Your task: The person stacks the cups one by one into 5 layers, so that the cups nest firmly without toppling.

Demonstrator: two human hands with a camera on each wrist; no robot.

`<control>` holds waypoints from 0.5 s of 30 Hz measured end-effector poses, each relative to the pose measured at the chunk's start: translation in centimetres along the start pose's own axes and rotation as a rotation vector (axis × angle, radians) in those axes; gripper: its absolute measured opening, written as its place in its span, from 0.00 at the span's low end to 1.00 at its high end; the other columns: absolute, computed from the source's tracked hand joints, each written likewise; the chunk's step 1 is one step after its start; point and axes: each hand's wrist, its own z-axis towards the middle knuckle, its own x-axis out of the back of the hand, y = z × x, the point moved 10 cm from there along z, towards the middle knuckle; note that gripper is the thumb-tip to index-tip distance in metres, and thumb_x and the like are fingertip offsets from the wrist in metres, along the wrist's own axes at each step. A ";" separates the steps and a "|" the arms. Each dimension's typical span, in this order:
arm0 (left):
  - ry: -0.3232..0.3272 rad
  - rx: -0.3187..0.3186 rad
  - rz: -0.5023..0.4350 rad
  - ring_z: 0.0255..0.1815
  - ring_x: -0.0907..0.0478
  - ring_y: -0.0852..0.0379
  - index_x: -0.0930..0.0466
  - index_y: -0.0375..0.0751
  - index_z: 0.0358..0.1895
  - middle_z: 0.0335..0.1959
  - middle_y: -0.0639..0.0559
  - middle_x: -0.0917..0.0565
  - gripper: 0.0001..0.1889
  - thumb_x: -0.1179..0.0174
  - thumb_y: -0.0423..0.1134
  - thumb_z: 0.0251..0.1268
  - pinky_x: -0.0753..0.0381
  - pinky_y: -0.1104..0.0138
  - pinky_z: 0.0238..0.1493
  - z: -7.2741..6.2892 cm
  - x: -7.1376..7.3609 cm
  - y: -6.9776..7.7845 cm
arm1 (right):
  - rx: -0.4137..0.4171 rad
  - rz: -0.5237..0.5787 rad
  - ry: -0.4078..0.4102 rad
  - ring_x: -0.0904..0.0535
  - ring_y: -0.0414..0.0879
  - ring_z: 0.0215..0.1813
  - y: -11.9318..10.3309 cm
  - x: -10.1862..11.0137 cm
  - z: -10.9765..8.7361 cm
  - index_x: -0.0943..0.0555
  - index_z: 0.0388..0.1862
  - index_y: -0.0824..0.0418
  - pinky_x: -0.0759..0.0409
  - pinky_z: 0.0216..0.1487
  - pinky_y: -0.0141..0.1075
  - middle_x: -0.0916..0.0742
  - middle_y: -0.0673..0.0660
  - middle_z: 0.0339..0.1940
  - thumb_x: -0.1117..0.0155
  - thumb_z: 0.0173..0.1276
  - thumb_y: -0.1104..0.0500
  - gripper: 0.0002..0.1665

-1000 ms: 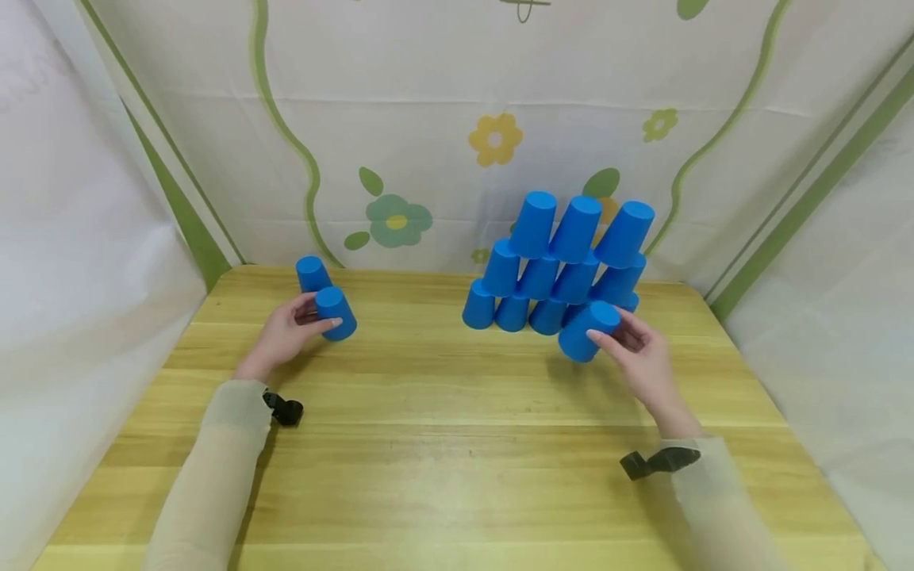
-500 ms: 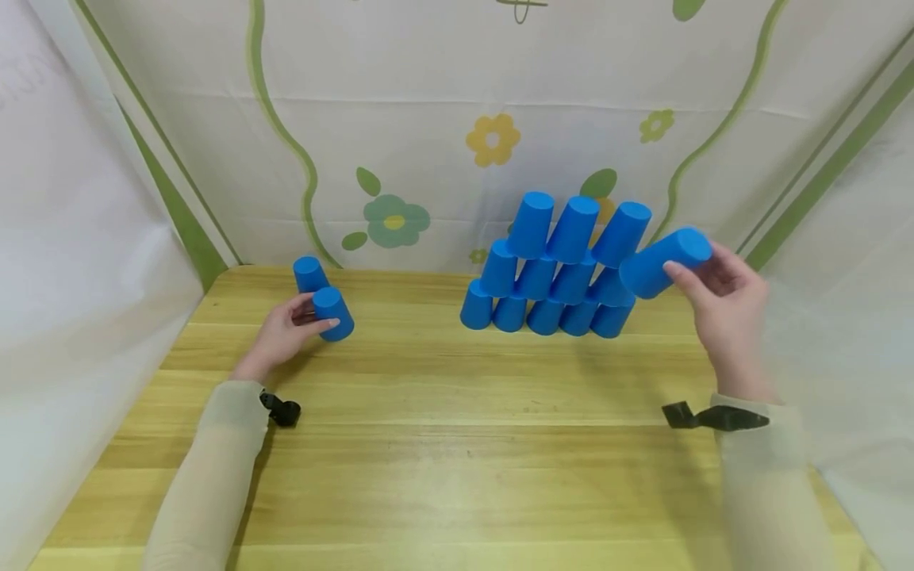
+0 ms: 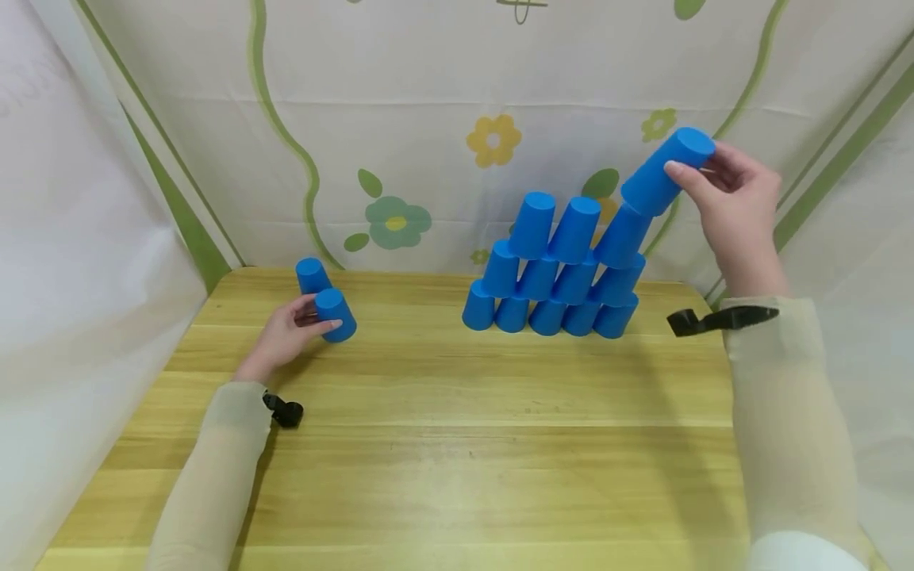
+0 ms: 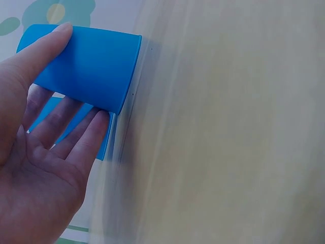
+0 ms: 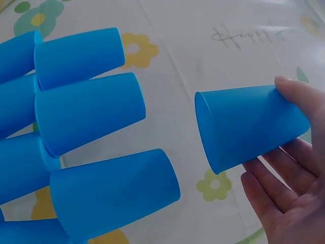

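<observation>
At the table's left, my left hand (image 3: 284, 333) holds an upside-down blue cup (image 3: 336, 316) between thumb and fingers. Just behind it stands a second blue cup (image 3: 311, 274), partly hidden by the hand and the front cup. My right hand (image 3: 743, 202) grips another blue cup (image 5: 249, 124) near its closed end, mouth tilted down. In the head view this cup overlaps the rightmost top cup (image 3: 623, 238) of a tiered stack; in the right wrist view a gap parts them. Three cups form the top tier, with several in each tier below, all upside down.
The stack's bottom row (image 3: 547, 317) stands near the back edge of the wooden table (image 3: 457, 476). A white cloth (image 3: 400, 135) with printed flowers hangs behind, and white cloth walls flank both sides. Each wrist carries a black strap mount (image 3: 721, 321).
My right hand has lifted its cup from in front of the stack's lower right, out to the right, then up over the top tier's right end. The left hand stays put.
</observation>
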 end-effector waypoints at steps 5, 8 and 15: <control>0.001 -0.009 -0.003 0.67 0.30 0.36 0.37 0.36 0.76 0.67 0.34 0.27 0.39 0.32 0.51 0.69 0.31 0.41 0.67 0.0 -0.1 0.2 | -0.040 -0.188 -0.038 0.23 0.42 0.60 0.2 -1.4 1.6 0.19 0.67 0.49 0.32 0.69 0.36 0.15 0.50 0.60 0.22 0.62 0.47 0.34; -0.003 -0.013 0.002 0.67 0.30 0.35 0.37 0.35 0.76 0.67 0.33 0.27 0.39 0.32 0.51 0.69 0.31 0.41 0.67 0.0 -0.2 0.2 | -0.041 -0.255 -0.061 0.23 0.42 0.60 0.6 -2.0 1.9 0.20 0.69 0.48 0.32 0.69 0.38 0.16 0.50 0.61 0.23 0.63 0.45 0.35; -0.006 -0.012 0.018 0.66 0.29 0.37 0.35 0.35 0.74 0.66 0.35 0.26 0.39 0.32 0.53 0.68 0.31 0.42 0.67 0.0 -0.3 0.5 | -0.022 -0.282 -0.083 0.22 0.43 0.60 1.1 -2.5 2.1 0.21 0.69 0.49 0.29 0.68 0.37 0.16 0.50 0.61 0.24 0.64 0.46 0.35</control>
